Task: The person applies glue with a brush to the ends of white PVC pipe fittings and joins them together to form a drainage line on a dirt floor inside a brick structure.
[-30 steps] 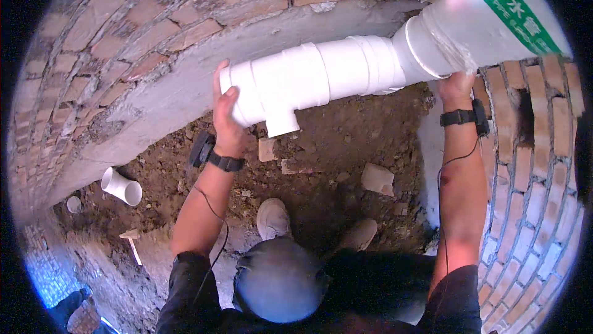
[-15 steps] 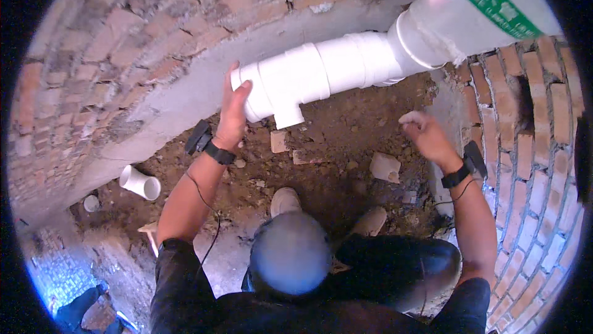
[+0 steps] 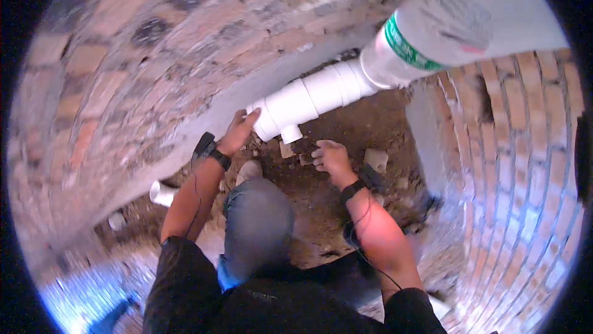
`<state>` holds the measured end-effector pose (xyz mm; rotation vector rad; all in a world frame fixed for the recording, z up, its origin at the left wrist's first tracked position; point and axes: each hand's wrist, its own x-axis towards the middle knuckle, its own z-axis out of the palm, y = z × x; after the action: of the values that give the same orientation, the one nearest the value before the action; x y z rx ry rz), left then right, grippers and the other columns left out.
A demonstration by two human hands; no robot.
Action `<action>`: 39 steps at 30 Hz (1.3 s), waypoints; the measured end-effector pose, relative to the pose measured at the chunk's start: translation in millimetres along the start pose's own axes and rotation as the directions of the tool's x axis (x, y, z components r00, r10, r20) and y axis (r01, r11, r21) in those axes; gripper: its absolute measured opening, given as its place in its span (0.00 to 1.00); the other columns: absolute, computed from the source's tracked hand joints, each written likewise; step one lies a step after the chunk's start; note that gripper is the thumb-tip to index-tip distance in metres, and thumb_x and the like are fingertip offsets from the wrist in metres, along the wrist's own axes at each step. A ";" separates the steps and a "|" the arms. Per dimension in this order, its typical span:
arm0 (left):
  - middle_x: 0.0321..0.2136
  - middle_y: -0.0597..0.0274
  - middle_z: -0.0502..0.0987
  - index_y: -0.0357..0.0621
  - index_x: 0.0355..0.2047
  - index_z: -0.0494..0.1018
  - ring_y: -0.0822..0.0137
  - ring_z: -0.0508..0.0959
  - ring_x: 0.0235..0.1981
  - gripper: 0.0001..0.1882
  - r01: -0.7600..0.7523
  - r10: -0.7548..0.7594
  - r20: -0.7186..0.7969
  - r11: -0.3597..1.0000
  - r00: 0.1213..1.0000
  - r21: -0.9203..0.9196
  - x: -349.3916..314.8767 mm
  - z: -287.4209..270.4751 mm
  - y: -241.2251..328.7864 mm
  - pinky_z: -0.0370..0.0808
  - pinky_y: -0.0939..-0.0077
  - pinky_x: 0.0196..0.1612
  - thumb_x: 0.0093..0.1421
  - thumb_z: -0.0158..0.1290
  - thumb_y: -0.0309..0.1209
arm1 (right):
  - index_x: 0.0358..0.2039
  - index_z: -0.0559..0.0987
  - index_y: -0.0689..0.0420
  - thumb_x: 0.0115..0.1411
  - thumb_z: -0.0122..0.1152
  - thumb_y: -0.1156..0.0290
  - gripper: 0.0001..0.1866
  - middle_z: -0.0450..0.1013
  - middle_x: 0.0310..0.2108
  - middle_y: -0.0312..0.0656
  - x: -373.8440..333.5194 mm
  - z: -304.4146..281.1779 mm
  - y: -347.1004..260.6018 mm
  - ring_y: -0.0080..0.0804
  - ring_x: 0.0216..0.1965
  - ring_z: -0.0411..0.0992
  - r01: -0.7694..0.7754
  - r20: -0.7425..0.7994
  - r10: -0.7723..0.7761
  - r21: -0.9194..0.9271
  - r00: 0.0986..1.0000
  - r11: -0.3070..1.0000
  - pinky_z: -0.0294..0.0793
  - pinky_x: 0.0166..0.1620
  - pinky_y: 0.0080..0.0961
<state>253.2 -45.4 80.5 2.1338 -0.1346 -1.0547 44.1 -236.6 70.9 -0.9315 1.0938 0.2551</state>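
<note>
A white plastic pipe tee [image 3: 281,110] slants across the pit, joined at its far right end to a thick white pipe [image 3: 386,56] with a green printed band. The tee's short side outlet [image 3: 291,134] points toward me. My left hand [image 3: 238,132] grips the tee's near left end, its thumb on top and the other fingers partly hidden. Just right of the side outlet, my right hand [image 3: 332,158] hovers apart from the pipe. Its fingers are loosely bent and slightly apart, with nothing visible in them.
Brick walls rise on the left [image 3: 123,80] and right [image 3: 513,148], above grey concrete footings. Brown soil [image 3: 370,118] with broken brick pieces [image 3: 375,160] covers the pit floor. A short white fitting [image 3: 162,194] lies by my left forearm. A bent knee [image 3: 259,216] is below my hands.
My right hand has moved left, from the right side of the pit to near the side outlet. My left hand stays on the tee's end. The view has shifted and my legs have moved.
</note>
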 end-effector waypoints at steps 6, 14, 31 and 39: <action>0.52 0.54 0.74 0.40 0.59 0.65 0.56 0.76 0.51 0.36 0.291 0.093 0.466 0.669 0.880 -0.684 48.1 10.2 -12.1 0.73 0.59 0.54 0.65 0.39 0.58 | 0.54 0.69 0.62 0.70 0.41 0.57 0.23 0.76 0.37 0.46 21.9 49.8 59.0 0.33 0.30 0.74 0.041 -0.150 0.037 0.486 0.988 0.873 0.75 0.33 0.30; 0.52 0.53 0.73 0.38 0.60 0.62 0.55 0.74 0.52 0.34 0.250 0.154 0.614 0.817 0.774 -0.519 64.5 -8.2 -14.2 0.72 0.60 0.53 0.66 0.41 0.54 | 0.49 0.73 0.62 0.70 0.38 0.53 0.25 0.75 0.36 0.46 22.2 100.6 47.1 0.36 0.29 0.76 0.301 -0.343 -0.044 0.749 0.938 0.590 0.77 0.29 0.31; 0.42 0.53 0.74 0.32 0.48 0.68 0.65 0.73 0.44 0.23 -0.344 0.425 0.560 0.905 0.711 -0.250 91.5 -24.0 -8.7 0.69 0.69 0.49 0.66 0.45 0.43 | 0.46 0.75 0.65 0.71 0.33 0.54 0.27 0.77 0.36 0.48 32.0 146.8 58.6 0.36 0.29 0.76 0.467 -0.582 0.000 0.651 0.813 0.599 0.80 0.32 0.33; 0.48 0.50 0.73 0.32 0.53 0.67 0.59 0.73 0.49 0.25 -0.431 0.420 0.549 0.895 0.723 -0.117 109.7 -20.2 -23.8 0.68 0.67 0.53 0.67 0.44 0.43 | 0.47 0.74 0.63 0.71 0.34 0.56 0.25 0.77 0.34 0.45 30.7 143.5 58.7 0.30 0.25 0.73 0.536 -0.617 0.028 0.705 0.787 0.464 0.78 0.31 0.28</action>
<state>334.6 -59.6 2.0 1.6153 -0.8842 -1.3574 116.2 -100.7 34.4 -0.1957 1.3581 -0.8774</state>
